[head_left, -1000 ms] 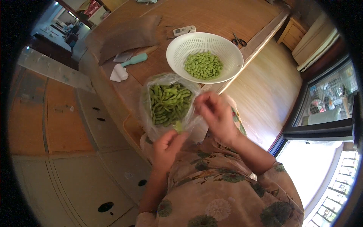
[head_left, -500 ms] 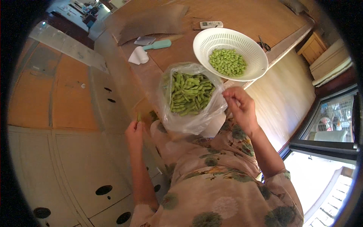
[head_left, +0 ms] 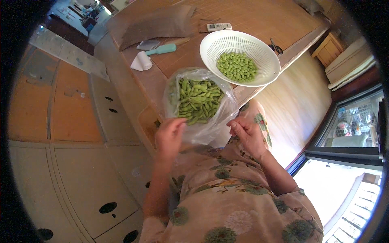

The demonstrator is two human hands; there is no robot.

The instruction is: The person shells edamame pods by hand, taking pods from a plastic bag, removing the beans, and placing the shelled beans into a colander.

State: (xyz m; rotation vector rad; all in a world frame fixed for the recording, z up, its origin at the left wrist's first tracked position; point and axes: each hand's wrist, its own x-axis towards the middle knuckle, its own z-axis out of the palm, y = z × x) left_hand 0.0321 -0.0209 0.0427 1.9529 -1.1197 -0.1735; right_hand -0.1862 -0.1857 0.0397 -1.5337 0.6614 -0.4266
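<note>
Head view, as it reaches me: a clear plastic bag [head_left: 172, 98] sits near the centre of my picture, its mouth gaping, with green pods [head_left: 198, 100] heaped inside. At the bag's seven o'clock I have the left hand [head_left: 170, 135], blurred, its fingers bent and its thumb near the forefinger; I cannot tell whether anything is held. At the bag's four o'clock is the right hand [head_left: 245, 131], fingers curled in and thumb drawn up to them; I cannot make out anything between the tips, nor whether they touch the plastic.

Toward one o'clock from the bag, a white colander [head_left: 208, 50] stands on the bench [head_left: 267, 18], shelled green beans [head_left: 237, 67] pooled in it. I see black scissors [head_left: 276, 48] just beyond its rim at two o'clock, and a white remote [head_left: 219, 26] near it at eleven. At the bag's ten o'clock, a white roll [head_left: 142, 61] lies by a turquoise handle [head_left: 163, 49].
</note>
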